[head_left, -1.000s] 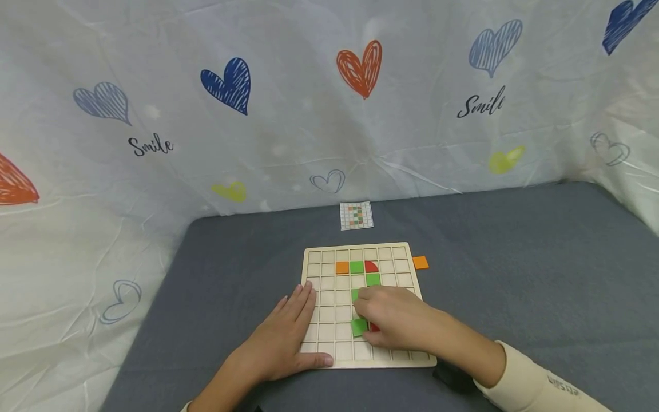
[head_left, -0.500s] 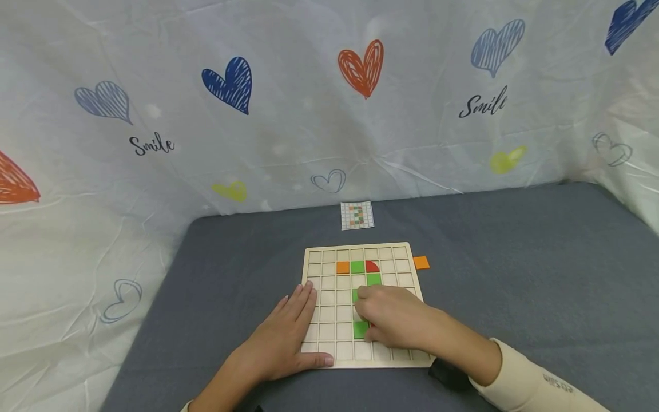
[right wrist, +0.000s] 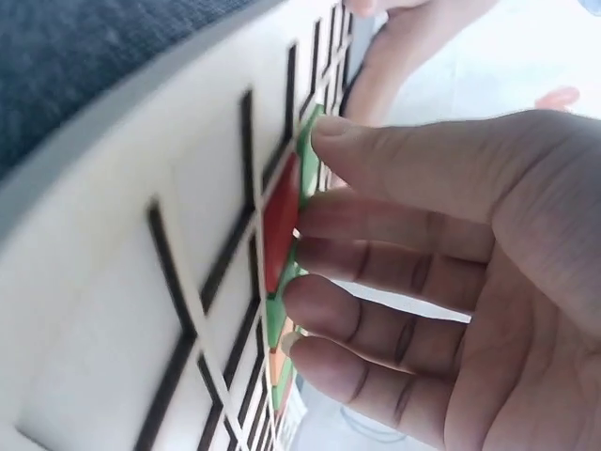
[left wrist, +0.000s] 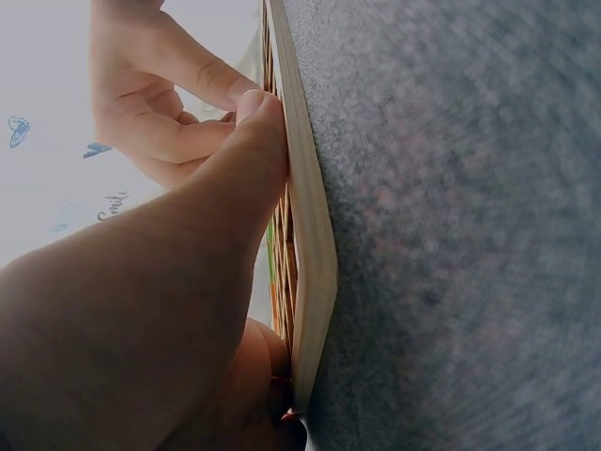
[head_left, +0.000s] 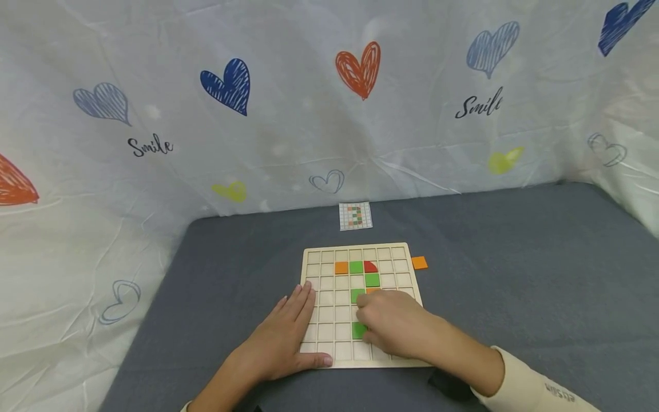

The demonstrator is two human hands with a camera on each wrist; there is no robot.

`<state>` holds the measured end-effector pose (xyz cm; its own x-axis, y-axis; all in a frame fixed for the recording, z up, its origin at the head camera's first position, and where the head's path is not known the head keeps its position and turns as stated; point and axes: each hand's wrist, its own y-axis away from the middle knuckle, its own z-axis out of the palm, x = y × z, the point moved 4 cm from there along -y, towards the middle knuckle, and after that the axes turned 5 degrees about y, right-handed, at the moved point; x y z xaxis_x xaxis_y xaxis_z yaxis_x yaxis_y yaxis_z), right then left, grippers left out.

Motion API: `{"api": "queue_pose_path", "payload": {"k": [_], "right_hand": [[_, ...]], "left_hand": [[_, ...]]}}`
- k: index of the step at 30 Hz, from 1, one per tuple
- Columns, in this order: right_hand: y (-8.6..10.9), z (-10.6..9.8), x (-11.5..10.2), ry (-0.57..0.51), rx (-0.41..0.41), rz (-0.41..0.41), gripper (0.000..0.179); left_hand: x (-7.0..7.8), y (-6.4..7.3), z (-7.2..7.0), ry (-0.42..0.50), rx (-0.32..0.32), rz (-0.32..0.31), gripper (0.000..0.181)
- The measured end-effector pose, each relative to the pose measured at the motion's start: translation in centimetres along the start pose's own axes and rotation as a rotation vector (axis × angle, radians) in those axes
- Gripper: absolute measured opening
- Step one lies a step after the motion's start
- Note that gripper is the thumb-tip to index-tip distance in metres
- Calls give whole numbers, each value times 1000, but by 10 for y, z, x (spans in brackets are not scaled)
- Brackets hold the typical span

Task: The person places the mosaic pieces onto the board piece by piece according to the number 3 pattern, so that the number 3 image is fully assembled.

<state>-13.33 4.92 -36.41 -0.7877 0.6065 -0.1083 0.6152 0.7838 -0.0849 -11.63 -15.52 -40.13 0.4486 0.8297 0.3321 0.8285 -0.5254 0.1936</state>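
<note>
My left hand (head_left: 283, 340) lies flat along the left side of a wooden grid board (head_left: 326, 333), its thumb on the near edge. Over the board's middle, my right hand (head_left: 393, 323) touches a green square tile (head_left: 358, 330) with the thumb. That tile sits in a cell near the front. In the right wrist view, the fingers are slightly bent beside a red tile (right wrist: 281, 221). Farther back are an orange tile (head_left: 341, 268), a green tile (head_left: 356, 267), a red quarter-round tile (head_left: 370, 266) and more green ones. The right hand partly hides other tiles.
A loose orange tile (head_left: 419, 262) lies by the board's right edge. Behind the board, a small pattern card (head_left: 355, 216) rests on the grey cloth (head_left: 247, 263). A white curtain with hearts (head_left: 288, 126) hangs at the back.
The green tile near the front was tilted under my right fingers and now lies level in its cell. My right hand has shifted slightly, uncovering part of an orange tile. The left hand stays put.
</note>
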Motion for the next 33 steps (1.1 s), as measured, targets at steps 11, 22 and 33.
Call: {"api": "queue_pose_path", "payload": {"k": [11,22,33], "right_hand": [[1,-14,26,-165,26,13,39],[21,-20,109,-55,70,306,23],[23,-10,127,35,47,305,21]], "left_hand": [[0,0,0,3,-7,-1,117],[-1,-2,0,18,-33,-15,118],[-1,-1,1,18,-21,-20,118]]}}
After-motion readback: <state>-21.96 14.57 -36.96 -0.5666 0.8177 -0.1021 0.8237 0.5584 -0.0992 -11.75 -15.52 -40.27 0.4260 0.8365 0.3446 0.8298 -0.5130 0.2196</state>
